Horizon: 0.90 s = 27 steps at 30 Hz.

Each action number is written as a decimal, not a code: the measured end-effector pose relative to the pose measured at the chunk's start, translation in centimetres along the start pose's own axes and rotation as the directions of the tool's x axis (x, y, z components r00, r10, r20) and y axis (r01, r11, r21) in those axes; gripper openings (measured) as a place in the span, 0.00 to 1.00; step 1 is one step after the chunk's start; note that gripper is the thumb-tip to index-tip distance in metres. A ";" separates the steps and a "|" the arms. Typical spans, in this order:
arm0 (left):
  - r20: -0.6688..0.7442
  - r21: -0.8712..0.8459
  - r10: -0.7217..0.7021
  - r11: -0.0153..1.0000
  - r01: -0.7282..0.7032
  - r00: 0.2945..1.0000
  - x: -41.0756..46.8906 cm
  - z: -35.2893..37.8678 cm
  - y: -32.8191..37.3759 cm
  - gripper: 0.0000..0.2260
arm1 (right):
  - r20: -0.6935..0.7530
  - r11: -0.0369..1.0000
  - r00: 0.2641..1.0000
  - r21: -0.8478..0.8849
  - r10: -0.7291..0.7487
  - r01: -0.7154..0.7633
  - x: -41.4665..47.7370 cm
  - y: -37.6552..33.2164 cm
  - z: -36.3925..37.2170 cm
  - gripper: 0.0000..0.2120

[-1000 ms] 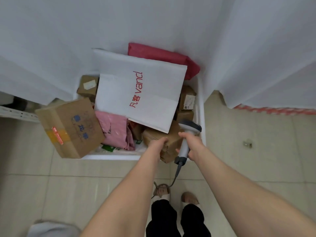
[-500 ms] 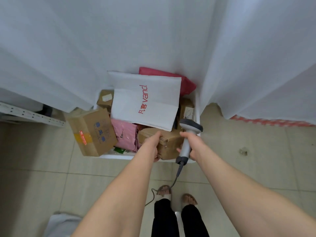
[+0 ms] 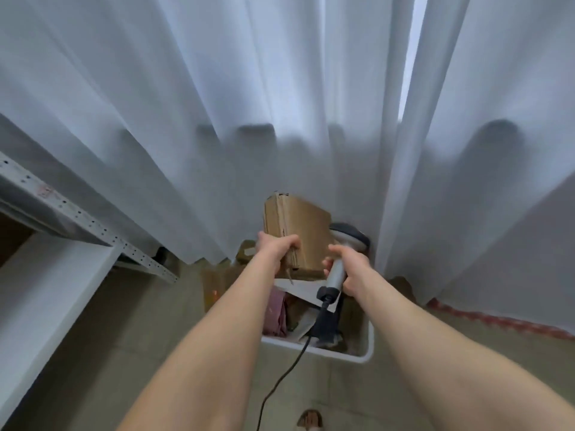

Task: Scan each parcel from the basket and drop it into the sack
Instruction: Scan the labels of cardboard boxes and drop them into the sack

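Observation:
My left hand (image 3: 277,247) grips a brown cardboard parcel (image 3: 303,231) by its lower left edge and holds it upright above the white basket (image 3: 367,349). My right hand (image 3: 351,269) grips the grey handle of a corded barcode scanner (image 3: 340,259), whose dark head sits just right of the parcel. Below, the basket holds a white mailer (image 3: 300,290), a pink bag (image 3: 275,312) and other parcels, mostly hidden by my arms. No sack shows in this view.
White curtains (image 3: 280,104) hang behind the basket and fill the upper view. A grey metal shelf rail (image 3: 81,222) runs along the left over a white surface (image 3: 37,290). A brown box (image 3: 217,284) leans at the basket's left. The scanner cable (image 3: 280,381) trails to the tiled floor.
My left hand has lifted the brown parcel out of the basket and tipped it upright. The scanner has risen beside it. The camera view has tilted up toward the curtains.

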<state>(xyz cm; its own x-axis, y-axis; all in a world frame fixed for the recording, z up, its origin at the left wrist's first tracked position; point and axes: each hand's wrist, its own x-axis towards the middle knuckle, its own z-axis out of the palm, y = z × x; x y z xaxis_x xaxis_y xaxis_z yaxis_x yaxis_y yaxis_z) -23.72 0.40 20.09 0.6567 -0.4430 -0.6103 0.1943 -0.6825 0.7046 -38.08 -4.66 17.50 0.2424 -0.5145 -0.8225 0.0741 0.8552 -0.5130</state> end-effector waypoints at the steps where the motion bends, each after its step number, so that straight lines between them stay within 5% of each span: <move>1: -0.030 0.078 0.071 0.995 -0.068 0.997 -0.8 -1.0 1.0 0.38 | 0.019 1.000 1.000 0.017 -0.011 0.010 -1.1 -0.6 0.6 0.06; 4: -0.079 0.417 0.306 0.875 -0.247 0.949 -3.2 -4.3 2.8 0.40 | 0.051 0.996 0.998 0.086 -0.032 0.027 -4.2 -1.9 2.1 0.04; 8: 0.021 0.755 0.609 0.510 -0.412 0.793 -6.5 -9.1 3.5 0.36 | 0.067 0.983 0.995 0.176 -0.074 0.061 -8.1 -3.1 3.9 0.13; 14: 0.255 0.877 0.756 0.082 -0.474 0.602 -9.6 -14.5 2.4 0.32 | 0.146 0.976 0.980 0.186 -0.138 0.110 -12.9 -2.4 6.5 0.33; 19: 0.379 0.896 0.778 -0.173 -0.410 0.500 -11.6 -17.2 0.8 0.28 | 0.069 0.991 0.989 0.022 -0.133 0.132 -11.6 1.2 8.5 0.49; 24: 0.453 0.852 0.837 -0.305 -0.426 0.307 -11.7 -21.0 -1.5 0.24 | 0.141 0.994 0.990 -0.099 -0.025 0.039 -17.5 4.5 11.0 0.16; 27: 0.464 0.863 0.764 -0.275 -0.425 0.449 -12.3 -23.6 -2.5 0.25 | 0.141 0.994 0.987 -0.067 -0.076 0.086 -18.6 6.3 12.3 0.18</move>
<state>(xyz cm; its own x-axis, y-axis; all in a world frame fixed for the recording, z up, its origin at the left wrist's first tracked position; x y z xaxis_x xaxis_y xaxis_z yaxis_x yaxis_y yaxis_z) -15.02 21.28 34.38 0.1052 -0.9898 0.0963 -0.9608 -0.1261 -0.2468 -30.23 11.12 32.58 0.3698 -0.5639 -0.7385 0.0295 0.8015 -0.5972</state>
